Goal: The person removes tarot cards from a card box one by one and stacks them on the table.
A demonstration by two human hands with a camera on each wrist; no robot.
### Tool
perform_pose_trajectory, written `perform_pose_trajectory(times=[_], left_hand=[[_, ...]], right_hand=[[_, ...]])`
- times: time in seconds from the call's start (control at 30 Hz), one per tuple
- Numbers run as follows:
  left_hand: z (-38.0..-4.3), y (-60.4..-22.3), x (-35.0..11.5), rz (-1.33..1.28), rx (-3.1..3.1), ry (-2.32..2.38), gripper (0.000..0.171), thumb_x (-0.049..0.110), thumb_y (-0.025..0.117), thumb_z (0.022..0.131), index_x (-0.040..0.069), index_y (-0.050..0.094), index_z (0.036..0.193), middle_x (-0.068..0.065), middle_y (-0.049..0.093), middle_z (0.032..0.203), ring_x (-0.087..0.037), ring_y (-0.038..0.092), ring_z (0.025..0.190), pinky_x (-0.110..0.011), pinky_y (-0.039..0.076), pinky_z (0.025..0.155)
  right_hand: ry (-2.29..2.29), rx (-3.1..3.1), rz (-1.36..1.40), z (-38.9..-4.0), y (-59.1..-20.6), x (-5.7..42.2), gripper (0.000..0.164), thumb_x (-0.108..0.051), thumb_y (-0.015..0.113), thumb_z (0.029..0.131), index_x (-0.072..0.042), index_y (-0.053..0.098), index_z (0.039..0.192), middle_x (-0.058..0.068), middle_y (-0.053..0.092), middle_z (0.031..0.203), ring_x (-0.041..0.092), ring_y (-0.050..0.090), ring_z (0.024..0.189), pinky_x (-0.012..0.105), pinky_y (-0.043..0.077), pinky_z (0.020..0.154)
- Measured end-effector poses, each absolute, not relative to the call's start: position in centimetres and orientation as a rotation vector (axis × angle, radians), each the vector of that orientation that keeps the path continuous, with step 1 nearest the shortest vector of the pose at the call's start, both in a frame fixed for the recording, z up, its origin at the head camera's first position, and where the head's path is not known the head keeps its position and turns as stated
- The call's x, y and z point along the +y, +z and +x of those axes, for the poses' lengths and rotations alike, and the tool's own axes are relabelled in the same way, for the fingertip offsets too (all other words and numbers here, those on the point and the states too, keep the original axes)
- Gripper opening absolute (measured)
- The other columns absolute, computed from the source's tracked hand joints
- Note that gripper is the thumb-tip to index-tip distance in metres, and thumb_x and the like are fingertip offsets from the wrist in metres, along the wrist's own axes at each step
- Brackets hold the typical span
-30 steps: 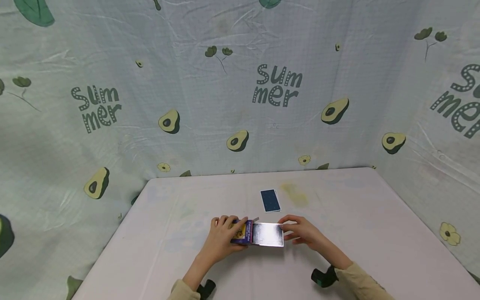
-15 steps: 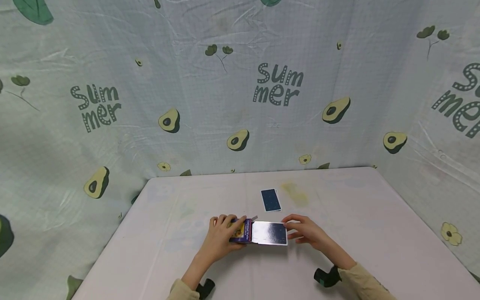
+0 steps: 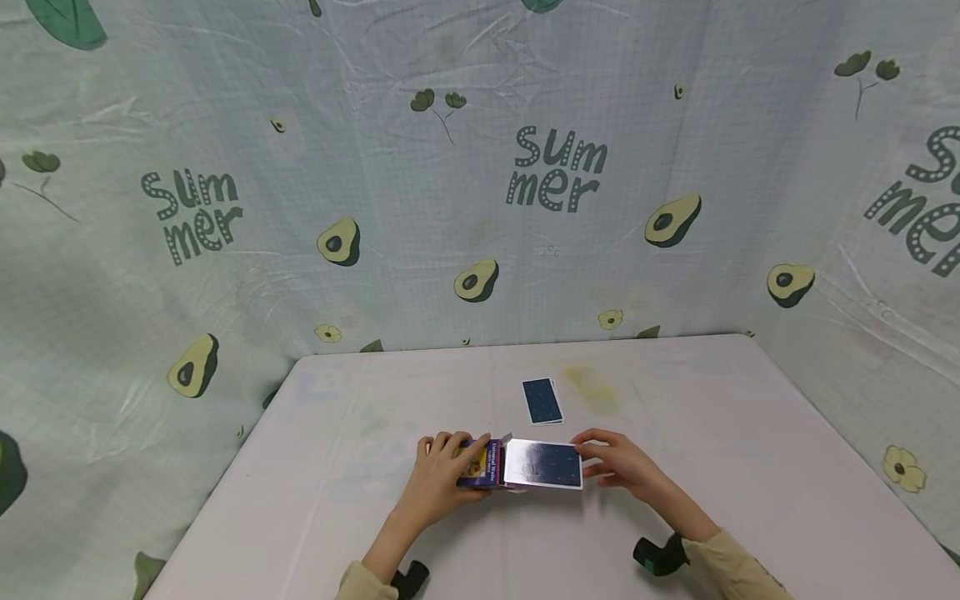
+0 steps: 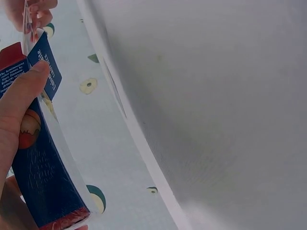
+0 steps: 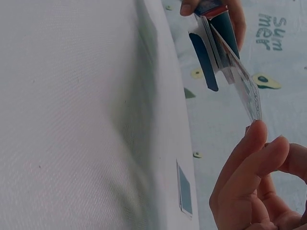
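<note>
A blue and purple card box [image 3: 492, 464] lies in the grip of my left hand [image 3: 438, 477], held above the table with its end flap turned out. From its open end a stack of dark-blue-backed cards [image 3: 546, 464] sticks out to the right, its top shiny with glare. The far end of that stack is pinched by my right hand [image 3: 618, 468]. In the left wrist view the thumb presses on the box [image 4: 45, 167] near its flap. The right wrist view shows the cards [image 5: 247, 91] slanting between box and fingertips. How many cards remain inside is hidden.
Farther back on the white table [image 3: 360, 500] lies a small pile of blue-backed cards [image 3: 542, 401]. A printed cloth [image 3: 420, 183] hangs behind and to both sides. Black wrist devices [image 3: 660, 556] are worn near the sleeves.
My right hand has moved a little to the right, drawing the cards farther out of the box. My left hand has kept its grip on the box, almost in place.
</note>
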State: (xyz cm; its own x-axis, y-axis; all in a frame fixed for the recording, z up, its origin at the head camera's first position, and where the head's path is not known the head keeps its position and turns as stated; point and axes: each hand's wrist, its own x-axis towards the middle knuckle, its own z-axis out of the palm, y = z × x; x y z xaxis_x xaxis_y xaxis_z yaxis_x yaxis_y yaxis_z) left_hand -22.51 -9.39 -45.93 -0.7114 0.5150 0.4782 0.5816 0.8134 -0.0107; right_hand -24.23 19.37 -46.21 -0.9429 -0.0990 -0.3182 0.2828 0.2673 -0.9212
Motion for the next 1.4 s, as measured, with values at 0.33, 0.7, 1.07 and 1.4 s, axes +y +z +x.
perform_pose_trajectory(times=[0.33,0.7,1.07,1.4], left_hand=[[-22.4,-45.9,-9.4,-0.792,-2.556,-0.21,0.076,0.05,0.076,0.06,0.026,0.049,0.127,-0.001,0.054,0.109,-0.019,0.047,0.096,-0.042,0.033,0.082],[-22.4,-45.8,-9.4,-0.793,-2.576,-0.213,0.075,0.049,0.076,0.062,0.026,0.049,0.128,-0.001,0.054,0.109,-0.019,0.046,0.096,-0.043,0.033,0.082],[-22.5,-46.1,-9.2,-0.789,-2.543,-0.22,0.075,0.05,0.076,0.061,0.025,0.049,0.127,0.0,0.054,0.107,-0.018,0.046,0.094,-0.04,0.031,0.079],[-22.4,-45.9,-9.2,-0.769,-2.559,-0.238,0.075,0.049,0.076,0.062,0.025,0.049,0.128,0.0,0.053,0.108,-0.019,0.046,0.094,-0.041,0.032,0.079]], right_hand=[[-1.78,2.204,0.157,-24.3,-46.2,20.0,0.033,-0.028,0.055,0.088,-0.006,0.058,0.112,0.005,0.063,0.101,0.013,0.064,0.068,0.022,0.044,0.053],[-1.852,2.103,0.142,-24.8,-45.9,20.8,0.038,-0.028,0.05,0.091,-0.002,0.05,0.119,0.002,0.064,0.094,0.014,0.066,0.075,0.02,0.046,0.055],[-1.927,2.051,0.187,-25.5,-45.9,20.9,0.041,-0.025,0.05,0.091,0.002,0.046,0.122,0.007,0.063,0.102,0.015,0.067,0.081,0.02,0.048,0.06],[-2.024,1.95,0.211,-26.3,-46.0,20.8,0.044,-0.016,0.048,0.092,0.009,0.039,0.127,0.002,0.064,0.095,0.009,0.065,0.081,0.018,0.049,0.064]])
